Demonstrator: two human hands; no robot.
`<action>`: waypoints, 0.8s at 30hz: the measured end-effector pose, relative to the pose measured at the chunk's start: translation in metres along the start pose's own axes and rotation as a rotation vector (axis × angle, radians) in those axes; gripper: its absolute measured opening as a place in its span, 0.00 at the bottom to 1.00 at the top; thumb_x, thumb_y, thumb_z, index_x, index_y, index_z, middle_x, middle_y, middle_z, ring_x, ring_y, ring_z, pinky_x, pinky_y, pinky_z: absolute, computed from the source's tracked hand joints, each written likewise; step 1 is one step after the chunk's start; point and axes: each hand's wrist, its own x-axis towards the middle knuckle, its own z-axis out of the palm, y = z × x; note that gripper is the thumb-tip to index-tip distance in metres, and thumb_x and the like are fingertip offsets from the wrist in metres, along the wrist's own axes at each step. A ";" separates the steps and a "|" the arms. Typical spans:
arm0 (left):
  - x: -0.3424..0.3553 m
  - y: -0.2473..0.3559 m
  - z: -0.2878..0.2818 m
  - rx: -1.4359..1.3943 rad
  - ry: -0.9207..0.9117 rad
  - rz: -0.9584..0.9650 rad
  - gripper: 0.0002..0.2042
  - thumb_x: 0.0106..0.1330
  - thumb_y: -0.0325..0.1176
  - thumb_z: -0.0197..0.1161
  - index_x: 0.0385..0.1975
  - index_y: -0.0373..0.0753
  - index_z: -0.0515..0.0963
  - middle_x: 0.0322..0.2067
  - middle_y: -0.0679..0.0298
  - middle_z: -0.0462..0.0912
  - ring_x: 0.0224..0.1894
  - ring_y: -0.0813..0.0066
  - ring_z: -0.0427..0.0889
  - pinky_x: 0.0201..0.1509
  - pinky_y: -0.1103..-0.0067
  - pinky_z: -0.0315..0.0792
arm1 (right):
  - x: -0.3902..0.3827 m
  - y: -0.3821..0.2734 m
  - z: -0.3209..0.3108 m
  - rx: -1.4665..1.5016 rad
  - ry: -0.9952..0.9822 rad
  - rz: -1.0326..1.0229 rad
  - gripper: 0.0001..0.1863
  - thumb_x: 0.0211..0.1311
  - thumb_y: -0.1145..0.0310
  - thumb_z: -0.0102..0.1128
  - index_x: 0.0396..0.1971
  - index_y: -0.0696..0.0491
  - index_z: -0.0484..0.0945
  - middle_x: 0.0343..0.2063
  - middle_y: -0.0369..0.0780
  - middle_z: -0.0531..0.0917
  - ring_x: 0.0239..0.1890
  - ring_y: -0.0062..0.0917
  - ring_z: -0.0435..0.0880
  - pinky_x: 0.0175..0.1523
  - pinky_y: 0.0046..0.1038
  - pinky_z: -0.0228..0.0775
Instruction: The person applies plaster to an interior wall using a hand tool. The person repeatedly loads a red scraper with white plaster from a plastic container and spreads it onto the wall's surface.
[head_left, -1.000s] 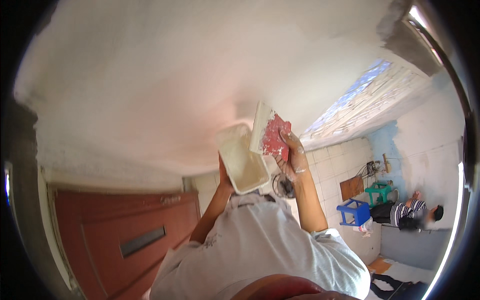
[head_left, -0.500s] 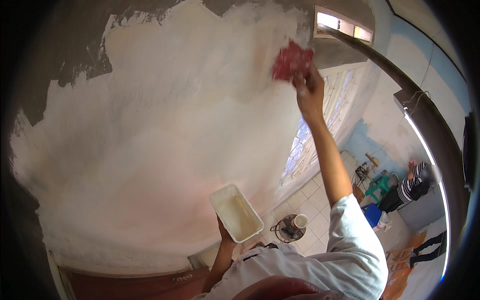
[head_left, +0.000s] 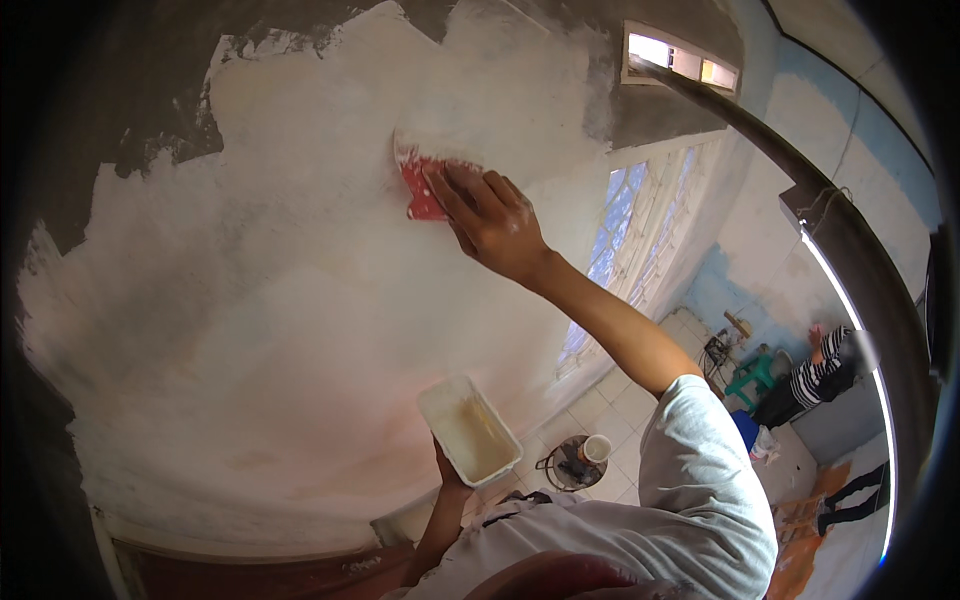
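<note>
Red-backed scraper (head_left: 424,203), pale coating smeared over its upper part, sits just above the middle of the frame, left of centre, and looks laid flat against the wall (head_left: 300,250). Right hand (head_left: 500,228) grasps it, fingers closed over the red part, white specks on the knuckles; forearm slants up from the lower right, out of a light grey sleeve (head_left: 690,450). Left hand (head_left: 453,472), bottom centre, holds up a pale rectangular tray (head_left: 438,398) by its left side; finger positions underneath hidden, cannot tell. Tray tilted, open side showing, cream-coloured material inside, well apart from scraper.

Wall coating off-white over most of the frame, ragged edge against dark grey surface (head_left: 150,75) at upper left. Small window (head_left: 683,62) upper right; latticed window (head_left: 625,225) right of centre, behind the right forearm. Dark curved beam (head_left: 800,165) runs down the right side.

Lower centre: round stool (head_left: 562,482) on pale tiles (head_left: 600,405), white bucket (head_left: 597,450) on it. Right side: green stool (head_left: 750,375), blue object (head_left: 743,428) partly hidden by sleeve, person in striped top (head_left: 815,380) near far wall. Another person's dark-trousered legs (head_left: 860,495) lower right. Reddish-brown door (head_left: 250,580) bottom left.
</note>
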 end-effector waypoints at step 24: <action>-0.005 -0.006 0.001 0.047 -0.026 -0.002 0.33 0.76 0.66 0.43 0.72 0.50 0.67 0.65 0.64 0.76 0.64 0.58 0.78 0.67 0.56 0.74 | 0.028 0.005 -0.018 0.098 0.121 -0.044 0.22 0.60 0.77 0.64 0.56 0.57 0.83 0.48 0.43 0.87 0.34 0.31 0.81 0.43 0.31 0.77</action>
